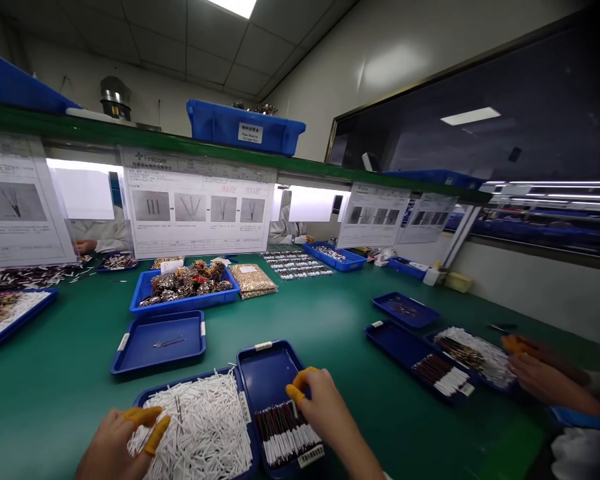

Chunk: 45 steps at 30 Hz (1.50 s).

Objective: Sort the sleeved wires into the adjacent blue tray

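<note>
Yellow finger cots cover fingertips on both of my hands. My left hand [125, 443] is over the left side of a tray heaped with white sticks [207, 423], its thumb and finger apart, with thin dark wires near the fingertips. My right hand [317, 400] is over a blue tray [270, 363], its thumb and forefinger brought together at the edge of a row of dark-and-white pieces [287, 430]. What lies between those right fingertips is too small to make out. A blue tray [160, 337] holding a few thin wires stands behind the white sticks.
Behind are a blue bin [185, 303] of coiled parts and a bag of gold pieces [253, 280]. Instruction sheets [200, 200] hang below a green shelf [170, 143]. At right, another person's hands [540, 370] work beside trays [405, 343]. More people sit across the table.
</note>
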Each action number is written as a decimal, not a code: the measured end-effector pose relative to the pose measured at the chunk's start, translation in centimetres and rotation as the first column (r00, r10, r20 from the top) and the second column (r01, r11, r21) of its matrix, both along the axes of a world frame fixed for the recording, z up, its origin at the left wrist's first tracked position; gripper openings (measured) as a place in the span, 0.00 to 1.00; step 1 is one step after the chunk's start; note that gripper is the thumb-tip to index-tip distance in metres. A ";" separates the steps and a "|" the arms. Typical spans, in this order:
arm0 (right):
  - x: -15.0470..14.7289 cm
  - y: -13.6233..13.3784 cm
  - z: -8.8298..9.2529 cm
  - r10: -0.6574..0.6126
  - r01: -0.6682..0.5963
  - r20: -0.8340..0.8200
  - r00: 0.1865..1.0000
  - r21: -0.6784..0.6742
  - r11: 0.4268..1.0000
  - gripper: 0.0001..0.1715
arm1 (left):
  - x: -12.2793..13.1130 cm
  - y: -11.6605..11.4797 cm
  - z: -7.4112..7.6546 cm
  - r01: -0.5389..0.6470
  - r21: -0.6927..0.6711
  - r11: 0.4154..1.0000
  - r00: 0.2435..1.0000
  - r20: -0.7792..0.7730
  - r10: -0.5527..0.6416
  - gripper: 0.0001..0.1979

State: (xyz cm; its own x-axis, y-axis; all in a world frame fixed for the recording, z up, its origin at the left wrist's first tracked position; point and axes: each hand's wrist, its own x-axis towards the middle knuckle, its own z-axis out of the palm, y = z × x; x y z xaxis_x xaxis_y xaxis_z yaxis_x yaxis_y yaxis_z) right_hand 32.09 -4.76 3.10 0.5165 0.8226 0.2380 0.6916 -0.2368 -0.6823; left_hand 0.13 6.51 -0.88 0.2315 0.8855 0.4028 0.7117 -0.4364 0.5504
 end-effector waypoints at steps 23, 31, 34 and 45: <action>2.6 -0.7 -1.0 0.130 0.011 0.189 0.973 -0.606 0.796 0.12 | 3.3 -2.0 1.7 -0.007 0.019 1.000 0.967 -0.253 0.011 0.14; 1.5 -0.5 0.0 0.090 0.077 0.317 0.944 -0.477 0.875 0.09 | 3.8 -1.7 1.3 -0.002 -0.059 0.998 0.988 -0.155 -0.007 0.08; -1.8 0.9 0.5 0.133 -0.016 0.314 0.940 -0.351 0.936 0.17 | 3.1 -1.2 1.3 -0.024 -0.098 0.995 0.996 -0.082 0.015 0.08; -15.4 8.3 -2.6 0.370 -0.332 0.160 0.915 -0.218 0.918 0.10 | 1.9 -1.1 0.9 -0.027 -0.094 0.995 1.000 0.010 0.028 0.13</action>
State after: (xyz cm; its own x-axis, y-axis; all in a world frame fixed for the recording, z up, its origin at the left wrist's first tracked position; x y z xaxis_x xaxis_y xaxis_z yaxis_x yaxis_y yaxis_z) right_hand 16.67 3.57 0.52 0.1452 0.9805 0.1325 0.8669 -0.0616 -0.4946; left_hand 2.02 5.42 0.03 0.2022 0.9257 0.3197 0.7166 -0.3623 0.5960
